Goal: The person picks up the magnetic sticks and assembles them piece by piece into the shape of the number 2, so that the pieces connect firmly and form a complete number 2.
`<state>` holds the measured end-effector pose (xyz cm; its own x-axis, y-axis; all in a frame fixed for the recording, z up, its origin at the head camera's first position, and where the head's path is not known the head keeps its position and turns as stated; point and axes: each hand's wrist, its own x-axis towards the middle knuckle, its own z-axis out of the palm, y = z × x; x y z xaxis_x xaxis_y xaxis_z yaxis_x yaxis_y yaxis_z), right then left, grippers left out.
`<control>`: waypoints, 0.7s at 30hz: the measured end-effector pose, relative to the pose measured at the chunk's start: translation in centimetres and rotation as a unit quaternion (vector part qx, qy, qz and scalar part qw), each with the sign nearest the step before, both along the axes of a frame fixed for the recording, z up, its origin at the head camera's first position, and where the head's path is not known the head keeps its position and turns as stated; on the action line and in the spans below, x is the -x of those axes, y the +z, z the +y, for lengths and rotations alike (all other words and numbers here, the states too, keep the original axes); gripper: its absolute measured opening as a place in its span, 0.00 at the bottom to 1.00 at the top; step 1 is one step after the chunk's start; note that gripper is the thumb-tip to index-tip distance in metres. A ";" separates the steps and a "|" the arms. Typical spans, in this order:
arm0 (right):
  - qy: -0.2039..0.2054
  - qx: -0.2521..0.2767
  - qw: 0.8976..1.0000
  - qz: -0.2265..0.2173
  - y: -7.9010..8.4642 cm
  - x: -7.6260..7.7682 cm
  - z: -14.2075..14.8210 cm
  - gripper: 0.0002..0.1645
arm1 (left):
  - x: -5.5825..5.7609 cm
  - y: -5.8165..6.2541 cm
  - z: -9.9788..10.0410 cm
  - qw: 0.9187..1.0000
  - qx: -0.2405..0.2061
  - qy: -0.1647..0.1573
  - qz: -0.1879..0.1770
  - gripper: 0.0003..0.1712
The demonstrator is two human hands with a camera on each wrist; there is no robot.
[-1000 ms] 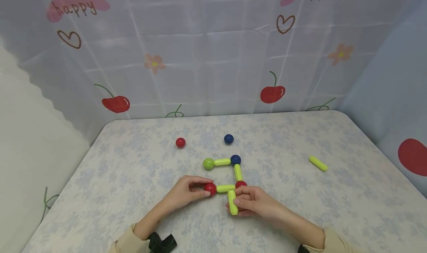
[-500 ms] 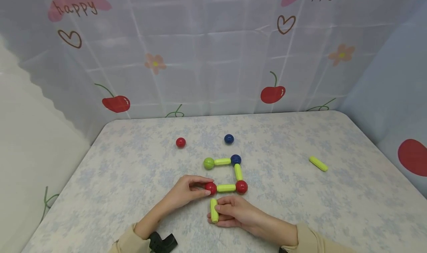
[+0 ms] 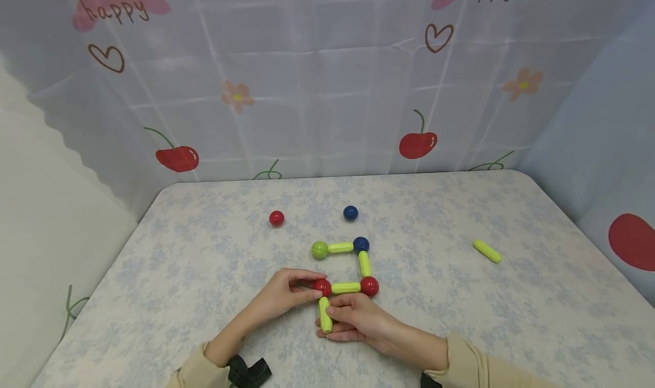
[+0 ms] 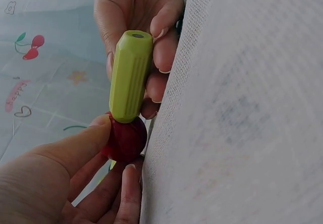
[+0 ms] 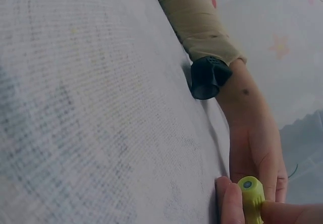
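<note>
My left hand [image 3: 287, 292] pinches a red ball [image 3: 322, 287] between thumb and fingers at the near left corner of a ball-and-rod shape. With thumb and fingers, my right hand [image 3: 360, 321] holds a yellow-green magnetic rod [image 3: 326, 315]. In the left wrist view the end of that rod [image 4: 130, 77] meets the red ball [image 4: 128, 139]. From the held ball another rod [image 3: 346, 288] runs right to a second red ball [image 3: 369, 286]. A further rod [image 3: 365, 264] leads back to a blue ball [image 3: 361, 244], then one more rod [image 3: 340, 247] reaches a green ball [image 3: 319, 250].
Behind the shape lie a loose red ball [image 3: 277, 218] and a loose blue ball [image 3: 350, 213]. A spare yellow-green rod [image 3: 487, 251] lies to the right on the patterned tabletop [image 3: 204, 234]. A printed curtain [image 3: 327, 81] hangs behind the table.
My right hand has carried the rod left from beside the right red ball, then up against the left red ball. The left hand has stayed on its ball.
</note>
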<state>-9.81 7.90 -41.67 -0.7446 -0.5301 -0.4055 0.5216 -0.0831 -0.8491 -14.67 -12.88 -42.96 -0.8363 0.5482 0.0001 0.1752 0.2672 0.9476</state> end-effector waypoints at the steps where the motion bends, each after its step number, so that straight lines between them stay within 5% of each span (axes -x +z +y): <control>1: -0.001 0.002 1.000 0.000 0.0 -0.1 0.0 0.16 | 0.0 0.0 0.0 1.000 -0.001 0.001 -0.003 0.19; 21: 0.030 0.015 0.999 -0.003 -0.3 -1.2 -0.1 0.18 | 0.0 0.0 0.0 1.000 -0.004 0.004 -0.005 0.19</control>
<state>-8.65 7.76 -41.96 -0.7082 -0.5867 -0.3927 0.5315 -0.0770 -0.8435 -14.65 -12.92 -42.99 -0.8402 0.5422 -0.0041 0.1642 0.2618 0.9511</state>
